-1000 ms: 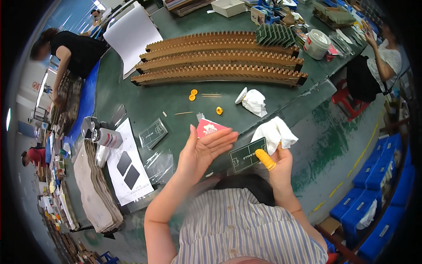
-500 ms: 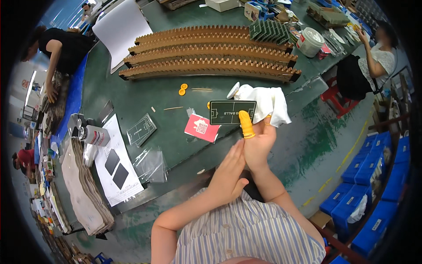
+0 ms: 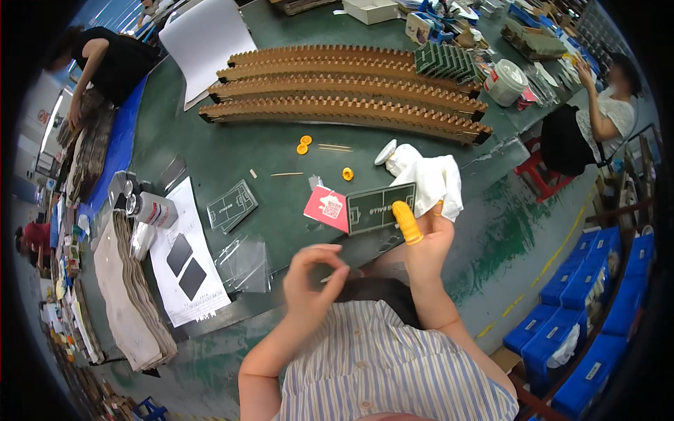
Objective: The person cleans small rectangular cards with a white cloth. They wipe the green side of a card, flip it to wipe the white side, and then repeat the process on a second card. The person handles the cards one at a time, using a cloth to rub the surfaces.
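My right hand (image 3: 427, 245), with yellow finger cots on its thumb and a fingertip, grips a dark green card (image 3: 372, 209) printed with white pitch lines. A white cloth (image 3: 439, 184) is bunched in the same hand behind the card. To the left, my left hand (image 3: 312, 277) is raised near the table edge, fingers loosely curved with a gap between thumb and index; nothing shows in it. Beyond the card lies a red and white card (image 3: 326, 208). Further left rest similar green cards (image 3: 233, 207), partly overlapping.
Long brown slotted racks (image 3: 344, 112) span the far table; several green cards (image 3: 446, 63) stand in them. Yellow finger cots (image 3: 303, 145) and thin sticks (image 3: 335, 147) lie nearer. At left are a printed sheet (image 3: 186, 270), clear bags (image 3: 243, 263) and a bottle (image 3: 153, 210). Blue bins (image 3: 554, 330) stand right.
My left hand has moved left and down, away from my right hand, its fingers going from straight to curved. The held card has tilted and shifted slightly nearer. The view has shifted a little.
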`<action>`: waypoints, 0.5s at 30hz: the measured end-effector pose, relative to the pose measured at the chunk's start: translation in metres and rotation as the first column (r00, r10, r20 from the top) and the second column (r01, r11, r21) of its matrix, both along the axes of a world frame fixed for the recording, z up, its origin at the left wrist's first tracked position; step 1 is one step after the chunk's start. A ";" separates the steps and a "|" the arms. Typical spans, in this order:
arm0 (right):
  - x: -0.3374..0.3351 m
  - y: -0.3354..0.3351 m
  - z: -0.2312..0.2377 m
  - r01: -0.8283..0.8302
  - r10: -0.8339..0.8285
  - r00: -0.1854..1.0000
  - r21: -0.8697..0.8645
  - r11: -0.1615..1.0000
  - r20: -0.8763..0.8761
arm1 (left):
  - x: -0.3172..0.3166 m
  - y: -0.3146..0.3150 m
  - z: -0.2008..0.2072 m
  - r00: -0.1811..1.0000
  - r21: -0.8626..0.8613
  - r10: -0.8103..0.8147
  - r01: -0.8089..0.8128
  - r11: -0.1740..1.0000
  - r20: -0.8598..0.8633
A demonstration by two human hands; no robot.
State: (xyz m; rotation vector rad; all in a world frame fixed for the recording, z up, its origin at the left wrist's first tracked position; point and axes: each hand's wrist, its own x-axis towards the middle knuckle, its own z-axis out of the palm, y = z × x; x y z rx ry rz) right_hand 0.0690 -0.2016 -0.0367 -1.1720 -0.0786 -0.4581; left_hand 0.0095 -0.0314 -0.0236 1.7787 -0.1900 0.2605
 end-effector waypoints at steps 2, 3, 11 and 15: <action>-0.008 0.001 0.007 -0.082 0.081 0.996 -0.065 0.994 -0.025 | 0.002 0.016 0.002 0.999 -0.065 0.017 -0.021 0.998 -0.051; -0.011 0.001 0.009 -0.126 0.125 0.992 -0.033 0.991 -0.033 | 0.003 0.024 0.004 0.994 -0.094 -0.017 0.007 0.996 -0.104; -0.024 0.001 0.017 -0.316 0.316 0.944 0.017 0.949 -0.092 | 0.025 0.019 0.044 0.972 -0.234 -0.124 0.076 0.969 -0.198; -0.028 0.001 0.022 -0.345 0.352 0.924 0.072 0.936 -0.150 | 0.027 0.020 0.044 0.941 -0.053 -0.210 0.203 0.978 -0.265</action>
